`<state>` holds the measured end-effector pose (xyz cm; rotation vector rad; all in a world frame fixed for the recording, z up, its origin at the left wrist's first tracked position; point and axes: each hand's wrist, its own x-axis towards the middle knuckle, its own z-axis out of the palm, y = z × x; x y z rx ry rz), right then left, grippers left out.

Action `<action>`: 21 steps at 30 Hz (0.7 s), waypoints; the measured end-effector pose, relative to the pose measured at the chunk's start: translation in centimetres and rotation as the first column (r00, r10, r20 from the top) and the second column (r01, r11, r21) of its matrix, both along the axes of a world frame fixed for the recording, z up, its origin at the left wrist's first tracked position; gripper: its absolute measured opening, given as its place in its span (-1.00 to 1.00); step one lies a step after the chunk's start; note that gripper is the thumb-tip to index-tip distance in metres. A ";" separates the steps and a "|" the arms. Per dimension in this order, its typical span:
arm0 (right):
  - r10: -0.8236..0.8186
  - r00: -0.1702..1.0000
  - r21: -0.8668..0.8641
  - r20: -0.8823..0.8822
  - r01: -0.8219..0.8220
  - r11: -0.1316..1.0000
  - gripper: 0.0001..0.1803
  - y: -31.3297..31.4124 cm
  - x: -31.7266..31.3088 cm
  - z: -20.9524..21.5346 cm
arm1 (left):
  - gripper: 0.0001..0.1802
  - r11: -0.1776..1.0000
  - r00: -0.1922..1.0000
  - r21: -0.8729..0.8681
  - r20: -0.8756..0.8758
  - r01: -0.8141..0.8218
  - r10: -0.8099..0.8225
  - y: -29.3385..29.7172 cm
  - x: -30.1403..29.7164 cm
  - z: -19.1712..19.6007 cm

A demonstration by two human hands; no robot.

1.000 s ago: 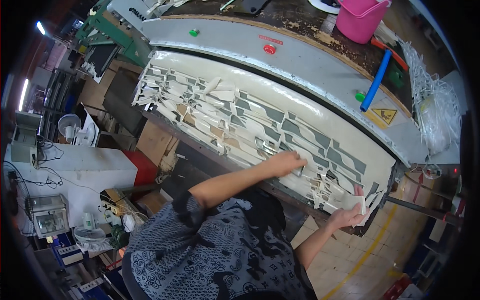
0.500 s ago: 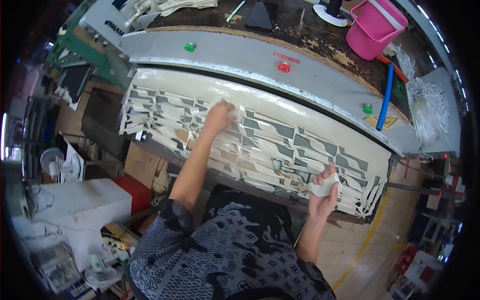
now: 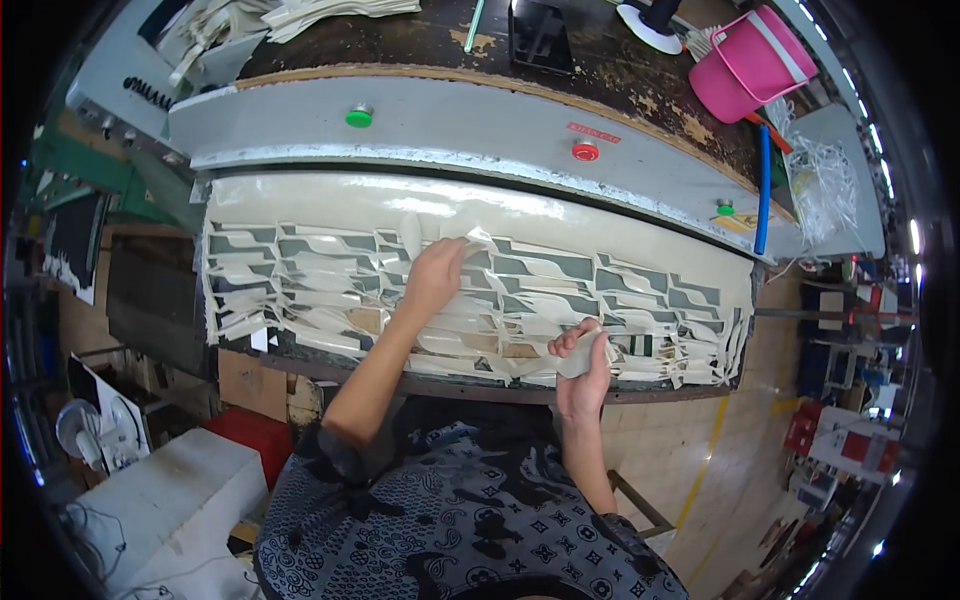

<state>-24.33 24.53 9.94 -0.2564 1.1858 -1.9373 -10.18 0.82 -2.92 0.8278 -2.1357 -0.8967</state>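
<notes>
A long cream sheet (image 3: 340,200), cut into rows of curved shapes, lies on the machine bed. Grey-green gaps show where pieces are out of it. My left hand (image 3: 435,278) is over the middle of the sheet, its fingers bent and pressed together at a pale raised flap (image 3: 481,238). What lies between those fingertips is hidden. Nearer to me and to the right, my right hand (image 3: 582,385) is closed around cream cut pieces (image 3: 574,360), thumb on top; their number cannot be made out.
Behind the sheet runs a grey machine beam (image 3: 440,125) with a red button (image 3: 585,150) and green buttons (image 3: 359,116). Its worn top carries a dark rectangular device (image 3: 540,38), a pink bucket (image 3: 748,68) and cream scraps (image 3: 335,12). A blue tube (image 3: 764,190) hangs at right.
My right hand has come left and closer to my left hand, still holding the pieces. My left hand stays near the sheet's middle. The whole view has turned slightly.
</notes>
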 end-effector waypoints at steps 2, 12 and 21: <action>-0.039 0.999 0.066 -0.027 0.040 0.997 -0.38 -0.4 0.5 -0.9 | -0.80 0.977 0.975 0.209 -0.207 -0.033 0.078 0.6 0.1 2.6; -0.022 0.978 -0.083 0.208 0.040 0.996 0.10 -5.6 1.3 -1.2 | -0.82 0.414 0.783 0.720 -0.622 0.556 0.030 4.3 0.7 12.7; -0.115 0.984 -0.043 0.133 0.121 0.992 0.09 -6.1 3.2 -1.5 | -0.86 0.903 0.895 0.387 -0.446 0.185 0.008 7.4 -0.4 12.8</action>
